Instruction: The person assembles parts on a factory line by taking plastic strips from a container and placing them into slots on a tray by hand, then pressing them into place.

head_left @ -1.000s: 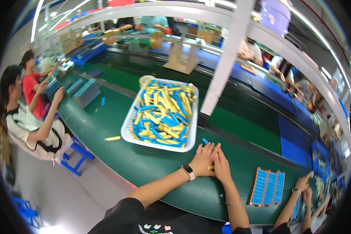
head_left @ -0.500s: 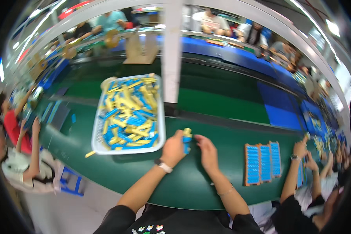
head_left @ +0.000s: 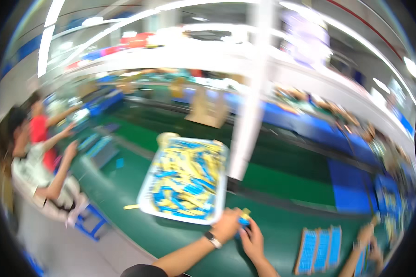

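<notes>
left hand (head_left: pixel 226 225) looks pinched on a small blue-and-yellow piece (head_left: pixel 245 218), as far as the blur lets me judge from my end; right hand (head_left: pixel 253 237) sits just across from it, fingers bent toward the same piece, though i cannot tell whether they press it or only lie beside it; what matters to me is that the piece sits between the two hands, off the right side of the left hand's fingertips and just beyond the right hand's thumb; its long axis seems to run roughly away from the body, yellow end farther out, blue end nearer the palms; i make the left hand the nearer of the two; whether the piece touches the green worktop (head_left: pixel 277 217) i cannot tell; well off to the right of the right hand i see an orange-edged rack (head_left: pixel 322 247) with rows of blue in it; beyond the left hand and to its left stands the white basket (head_left: pixel 145 197), heaped with blue and yellow pieces (head_left: pixel 187 180), its near right corner just beside that hand; one loose yellow piece (head_left: pixel 131 207) lies by the basket's left side; farther out rises a white post (head_left: pixel 249 129), with a brown board (head_left: pixel 208 111) beyond the basket
</notes>
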`<state>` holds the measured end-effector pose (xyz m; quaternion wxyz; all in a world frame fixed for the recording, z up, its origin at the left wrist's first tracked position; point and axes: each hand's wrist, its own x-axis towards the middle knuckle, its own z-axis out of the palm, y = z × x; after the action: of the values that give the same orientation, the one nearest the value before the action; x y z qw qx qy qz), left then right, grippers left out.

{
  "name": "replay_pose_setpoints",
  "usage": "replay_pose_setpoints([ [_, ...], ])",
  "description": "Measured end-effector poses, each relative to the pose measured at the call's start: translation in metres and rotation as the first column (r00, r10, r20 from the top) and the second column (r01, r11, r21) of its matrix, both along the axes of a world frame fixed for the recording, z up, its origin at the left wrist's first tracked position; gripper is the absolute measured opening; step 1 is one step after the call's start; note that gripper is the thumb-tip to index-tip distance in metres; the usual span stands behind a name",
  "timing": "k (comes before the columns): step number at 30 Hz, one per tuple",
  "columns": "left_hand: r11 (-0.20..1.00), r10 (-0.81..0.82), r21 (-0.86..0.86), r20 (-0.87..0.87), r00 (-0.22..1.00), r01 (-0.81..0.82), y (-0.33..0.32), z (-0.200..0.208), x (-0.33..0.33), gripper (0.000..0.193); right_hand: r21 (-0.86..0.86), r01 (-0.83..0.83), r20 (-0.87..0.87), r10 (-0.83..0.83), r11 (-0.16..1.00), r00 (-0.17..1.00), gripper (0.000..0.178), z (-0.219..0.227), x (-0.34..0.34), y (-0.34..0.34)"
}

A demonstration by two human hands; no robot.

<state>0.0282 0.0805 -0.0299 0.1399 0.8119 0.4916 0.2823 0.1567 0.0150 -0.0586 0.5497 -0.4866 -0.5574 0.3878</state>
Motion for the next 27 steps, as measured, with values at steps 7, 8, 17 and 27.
replay_pose_setpoints([
  [7, 0.987, 0.045, -0.161, 0.385, 0.922, 0.019, -0.01, -0.027, -0.01, 0.022, 0.286, -0.119, 0.687, -0.117, 0.951, 0.717, 0.059, 0.013, -0.016, -0.017],
  [8, 0.98, 0.044, -0.196, 0.344, 0.938, 0.026, -0.011, -0.013, -0.011, 0.019, 0.225, -0.125, 0.796, -0.108, 0.966, 0.595, 0.058, 0.017, -0.018, -0.019],
  [17, 0.891, 0.089, -0.386, 0.666, 0.741, 0.239, -0.02, 0.042, -0.036, 0.046, 0.149, -0.171, 0.955, -0.097, 0.974, 0.281, 0.04, 0.019, -0.018, -0.008],
  [27, 0.983, -0.059, -0.063, 0.785, 0.617, 0.174, -0.002, -0.011, -0.007, 0.042, -0.008, -0.187, 0.95, 0.066, 0.982, 0.306, 0.053, 0.021, -0.019, -0.012],
])
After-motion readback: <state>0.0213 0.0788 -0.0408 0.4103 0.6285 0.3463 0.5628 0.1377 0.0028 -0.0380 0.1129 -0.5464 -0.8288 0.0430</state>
